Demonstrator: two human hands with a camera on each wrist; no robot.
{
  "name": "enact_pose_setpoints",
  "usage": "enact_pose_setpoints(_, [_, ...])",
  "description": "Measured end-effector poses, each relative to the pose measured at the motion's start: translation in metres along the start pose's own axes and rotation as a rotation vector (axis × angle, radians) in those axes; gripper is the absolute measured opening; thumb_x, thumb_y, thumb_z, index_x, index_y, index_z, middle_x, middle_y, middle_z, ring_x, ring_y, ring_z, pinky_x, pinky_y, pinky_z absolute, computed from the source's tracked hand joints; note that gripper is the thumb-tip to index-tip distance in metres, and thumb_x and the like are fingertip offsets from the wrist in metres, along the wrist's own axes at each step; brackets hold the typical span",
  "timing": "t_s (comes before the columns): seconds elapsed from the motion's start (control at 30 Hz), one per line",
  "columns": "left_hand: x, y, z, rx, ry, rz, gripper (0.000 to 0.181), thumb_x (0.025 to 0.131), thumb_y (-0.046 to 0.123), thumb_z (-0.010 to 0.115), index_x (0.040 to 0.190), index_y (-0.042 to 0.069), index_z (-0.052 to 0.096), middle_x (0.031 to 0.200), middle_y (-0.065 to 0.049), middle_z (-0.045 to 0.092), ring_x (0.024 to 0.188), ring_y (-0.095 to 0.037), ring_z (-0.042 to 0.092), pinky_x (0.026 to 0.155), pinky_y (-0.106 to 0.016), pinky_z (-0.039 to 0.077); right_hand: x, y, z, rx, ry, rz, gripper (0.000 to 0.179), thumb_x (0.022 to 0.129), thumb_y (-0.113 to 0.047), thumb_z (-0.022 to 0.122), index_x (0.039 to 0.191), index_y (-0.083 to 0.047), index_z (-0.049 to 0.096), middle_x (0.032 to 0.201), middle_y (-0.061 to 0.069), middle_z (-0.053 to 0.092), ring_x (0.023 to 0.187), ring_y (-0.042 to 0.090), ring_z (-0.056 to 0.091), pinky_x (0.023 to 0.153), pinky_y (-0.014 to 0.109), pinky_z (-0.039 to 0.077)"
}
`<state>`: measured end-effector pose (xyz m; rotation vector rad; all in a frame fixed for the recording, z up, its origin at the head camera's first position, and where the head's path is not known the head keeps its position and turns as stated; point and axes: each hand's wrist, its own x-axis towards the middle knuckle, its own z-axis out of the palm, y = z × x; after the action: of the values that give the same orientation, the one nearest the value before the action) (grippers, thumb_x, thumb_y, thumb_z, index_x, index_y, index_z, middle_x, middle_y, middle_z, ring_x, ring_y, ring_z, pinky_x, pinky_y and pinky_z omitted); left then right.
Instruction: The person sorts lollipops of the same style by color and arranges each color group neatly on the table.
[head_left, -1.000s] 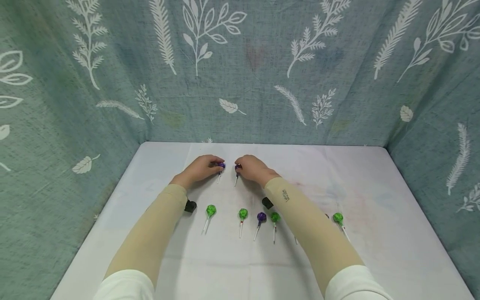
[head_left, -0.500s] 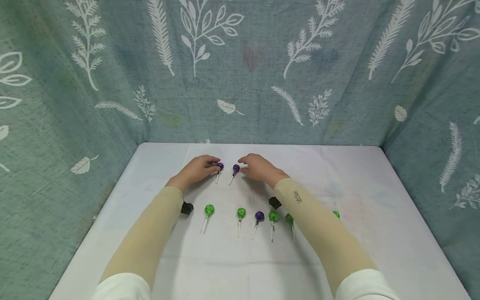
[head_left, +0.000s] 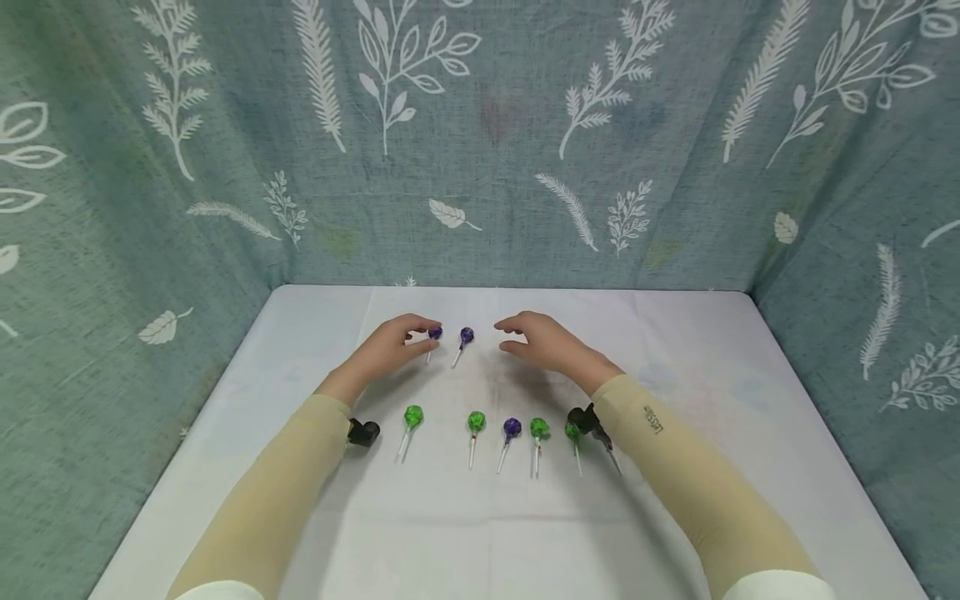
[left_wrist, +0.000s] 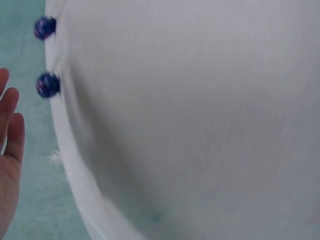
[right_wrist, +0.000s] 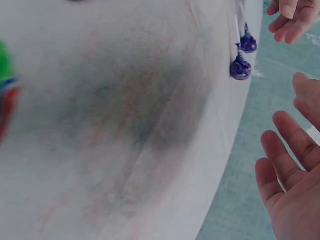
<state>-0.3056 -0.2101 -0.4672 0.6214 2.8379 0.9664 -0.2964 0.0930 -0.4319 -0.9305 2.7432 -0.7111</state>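
Note:
Two purple-wrapped lollipops lie side by side near the back of the white table, the left one (head_left: 435, 332) and the right one (head_left: 467, 336). My left hand (head_left: 384, 348) is beside the left lollipop, thumb and fingers parted, overlapping it in the head view. In the left wrist view its fingers (left_wrist: 16, 132) show apart from both purple heads. To the right of the pair, my right hand (head_left: 551, 342) hovers with fingers spread and nothing between them. The right wrist view shows its open palm (right_wrist: 300, 205) and both lollipops.
Nearer the front is a row of lollipops: a green one (head_left: 413, 417) at left, another green one (head_left: 476, 422), a purple one (head_left: 512, 428) and more green ones (head_left: 539, 428). My right sleeve (head_left: 675, 458) covers part of the row's right end. A leaf-patterned curtain (head_left: 480, 167) surrounds the table.
My right hand has let go of the right purple lollipop and moved away to the right. My left hand's thumb and fingers have parted around the left one. Both lollipops now lie on the table.

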Motion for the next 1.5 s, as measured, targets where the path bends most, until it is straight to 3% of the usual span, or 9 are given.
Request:
enact_pose_setpoints(0.17, [-0.005, 0.015, 0.002, 0.006, 0.016, 0.080, 0.044, 0.082, 0.054, 0.054, 0.121, 0.033, 0.055, 0.117, 0.015, 0.051, 0.110, -0.009, 0.047, 0.088, -0.035, 0.041, -0.018, 0.004, -0.005, 0.030, 0.049, -0.003, 0.039, 0.090, -0.035, 0.055, 0.126, -0.021, 0.053, 0.121, 0.000, 0.054, 0.110, 0.015, 0.048, 0.089, 0.034, 0.042])
enact_pose_setpoints(0.33, [-0.013, 0.034, 0.011, 0.003, 0.001, 0.142, 0.045, 0.084, 0.052, 0.054, 0.122, 0.028, 0.055, 0.117, 0.011, 0.052, 0.110, -0.013, 0.047, 0.087, -0.035, 0.042, -0.041, 0.005, -0.008, 0.041, 0.075, 0.011, 0.039, 0.089, -0.036, 0.055, 0.126, -0.024, 0.053, 0.120, -0.004, 0.054, 0.111, 0.012, 0.048, 0.090, 0.035, 0.041])
enact_pose_setpoints(0.63, [-0.029, 0.063, 0.036, -0.039, -0.018, 0.197, 0.039, 0.084, 0.052, 0.054, 0.121, 0.038, 0.052, 0.118, 0.016, 0.050, 0.109, -0.007, 0.046, 0.087, -0.033, 0.042, -0.089, 0.021, -0.012, 0.116, 0.099, 0.041, 0.040, 0.088, -0.041, 0.054, 0.126, -0.028, 0.051, 0.120, -0.008, 0.052, 0.114, 0.016, 0.047, 0.091, 0.040, 0.041])
enact_pose_setpoints(0.83, [-0.030, 0.078, 0.046, -0.021, -0.020, 0.234, 0.041, 0.084, 0.051, 0.054, 0.121, 0.033, 0.055, 0.119, 0.018, 0.049, 0.110, -0.005, 0.046, 0.087, -0.035, 0.043, -0.117, 0.034, -0.015, 0.142, 0.133, 0.079, 0.038, 0.088, -0.040, 0.055, 0.125, -0.030, 0.052, 0.121, -0.010, 0.051, 0.115, 0.014, 0.045, 0.091, 0.042, 0.041])
enact_pose_setpoints(0.97, [-0.030, 0.087, 0.050, -0.020, -0.051, 0.224, 0.045, 0.084, 0.053, 0.053, 0.122, 0.030, 0.055, 0.120, 0.021, 0.047, 0.113, -0.003, 0.043, 0.088, -0.037, 0.043, -0.134, 0.042, -0.012, 0.132, 0.128, 0.110, 0.041, 0.088, -0.042, 0.055, 0.126, -0.028, 0.053, 0.122, -0.009, 0.051, 0.116, 0.015, 0.045, 0.089, 0.042, 0.043])
enact_pose_setpoints(1.07, [-0.032, 0.094, 0.052, -0.021, -0.075, 0.223, 0.044, 0.083, 0.055, 0.052, 0.122, 0.034, 0.053, 0.121, 0.021, 0.046, 0.114, -0.004, 0.042, 0.088, -0.039, 0.043, -0.144, 0.046, -0.009, 0.128, 0.125, 0.119, 0.042, 0.088, -0.043, 0.055, 0.126, -0.026, 0.053, 0.123, -0.008, 0.050, 0.117, 0.017, 0.044, 0.088, 0.043, 0.042])
enact_pose_setpoints(1.5, [-0.030, 0.112, 0.074, 0.029, -0.217, 0.316, 0.042, 0.086, 0.050, 0.051, 0.122, 0.028, 0.056, 0.119, 0.017, 0.049, 0.115, -0.007, 0.042, 0.094, -0.033, 0.039, -0.177, 0.059, -0.002, 0.128, 0.108, 0.143, 0.037, 0.087, -0.033, 0.060, 0.122, -0.022, 0.057, 0.124, -0.005, 0.051, 0.122, 0.022, 0.039, 0.093, 0.046, 0.038])
